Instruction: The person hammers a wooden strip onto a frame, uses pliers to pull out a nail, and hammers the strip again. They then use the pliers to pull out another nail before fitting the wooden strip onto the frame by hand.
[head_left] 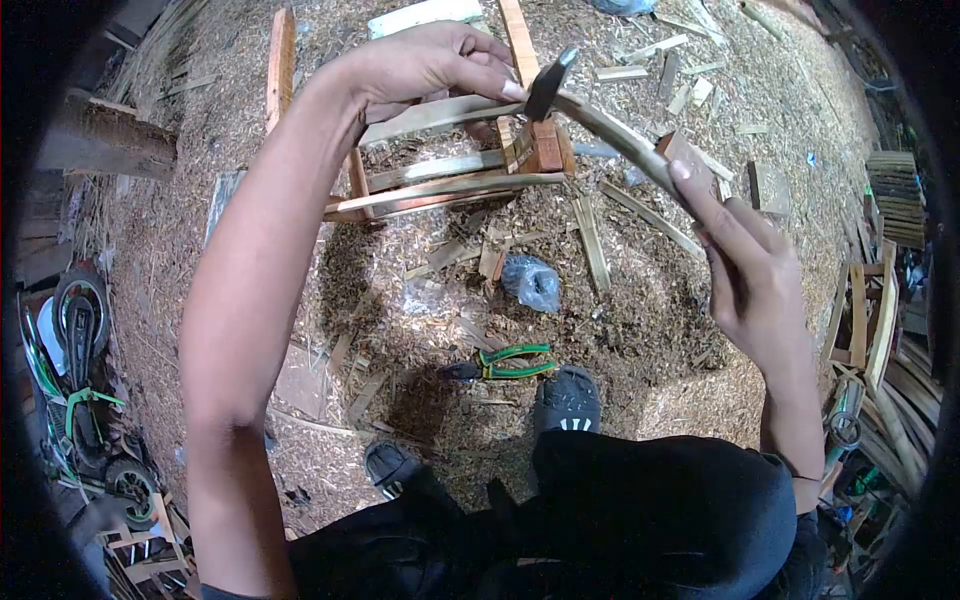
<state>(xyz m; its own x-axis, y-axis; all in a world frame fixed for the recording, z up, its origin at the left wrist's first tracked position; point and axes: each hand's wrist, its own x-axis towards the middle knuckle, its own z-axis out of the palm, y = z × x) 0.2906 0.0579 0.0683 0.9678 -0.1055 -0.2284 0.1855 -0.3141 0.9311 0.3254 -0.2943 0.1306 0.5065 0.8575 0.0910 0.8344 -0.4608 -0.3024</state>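
Note:
My left hand [430, 68] grips a pale wooden slat [440, 115] at the top of a small wooden frame [455, 180] that stands on the sawdust-covered ground. My right hand [745, 265] holds a hammer by its curved wooden handle [620, 135]. The dark hammer head [549, 82] hangs just above the frame's reddish corner block [545, 145], right beside my left fingertips.
Green-handled pliers [512, 360] lie on the ground in front of my sandalled feet [567, 398]. A crumpled plastic bag [532, 282] and several loose wood offcuts lie around. A parked motorbike [75, 370] stands at the left, stacked slats [895, 195] and frames at the right.

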